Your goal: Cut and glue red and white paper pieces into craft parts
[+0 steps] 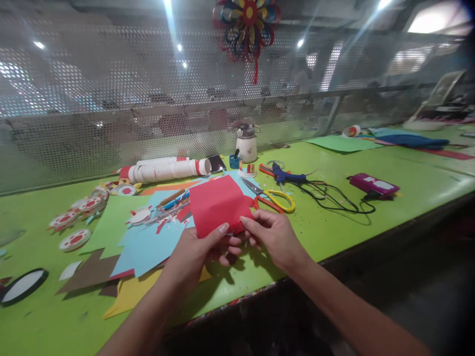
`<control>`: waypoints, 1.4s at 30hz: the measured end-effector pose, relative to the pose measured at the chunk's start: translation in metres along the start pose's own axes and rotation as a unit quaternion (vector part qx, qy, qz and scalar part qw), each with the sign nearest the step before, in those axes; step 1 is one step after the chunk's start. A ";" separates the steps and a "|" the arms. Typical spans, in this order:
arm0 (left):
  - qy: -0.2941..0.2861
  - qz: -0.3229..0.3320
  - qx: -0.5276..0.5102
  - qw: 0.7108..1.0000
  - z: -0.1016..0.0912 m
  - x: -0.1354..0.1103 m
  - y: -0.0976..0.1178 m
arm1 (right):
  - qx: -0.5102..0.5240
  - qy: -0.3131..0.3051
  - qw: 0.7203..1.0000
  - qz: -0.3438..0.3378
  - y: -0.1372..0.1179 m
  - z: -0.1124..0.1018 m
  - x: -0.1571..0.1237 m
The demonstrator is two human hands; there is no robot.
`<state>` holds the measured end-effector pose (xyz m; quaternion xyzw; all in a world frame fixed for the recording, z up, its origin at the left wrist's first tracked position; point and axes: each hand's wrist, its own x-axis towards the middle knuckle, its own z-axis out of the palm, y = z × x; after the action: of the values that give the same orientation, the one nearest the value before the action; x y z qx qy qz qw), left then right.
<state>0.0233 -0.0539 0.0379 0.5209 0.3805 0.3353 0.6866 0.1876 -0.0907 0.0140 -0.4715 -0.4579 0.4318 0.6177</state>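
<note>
A folded red paper sheet (217,202) is held up just above the green table (334,222). My left hand (202,249) pinches its lower edge, thumb on the front face. At the sheet's lower right corner my right hand (272,235) pinches it with thumb and fingers. Under the sheet lie light blue (148,247), green, yellow and brown paper sheets, scattered with paper scraps.
Yellow-handled scissors (272,198) lie just behind my right hand. A blue glue gun (287,175) with a black cord, a pink device (373,184), a white jar (247,143), a paper roll (166,169) and round red-white paper discs (76,217) sit around. A perforated metal screen backs the table.
</note>
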 end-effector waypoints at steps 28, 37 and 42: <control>-0.035 0.033 0.022 0.999 0.001 -0.003 -0.005 | 0.162 -0.015 0.983 0.091 0.004 0.017 -0.003; 0.002 0.022 0.032 0.999 -0.002 -0.001 -0.005 | 0.157 0.000 0.982 0.105 0.004 0.012 0.001; -0.042 0.039 0.040 0.998 -0.001 0.000 -0.006 | 0.231 -0.106 0.961 0.105 0.004 0.017 -0.001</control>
<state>0.0225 -0.0549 0.0321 0.5761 0.3444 0.3237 0.6669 0.1705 -0.0873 0.0120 -0.3131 -0.3558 0.6359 0.6091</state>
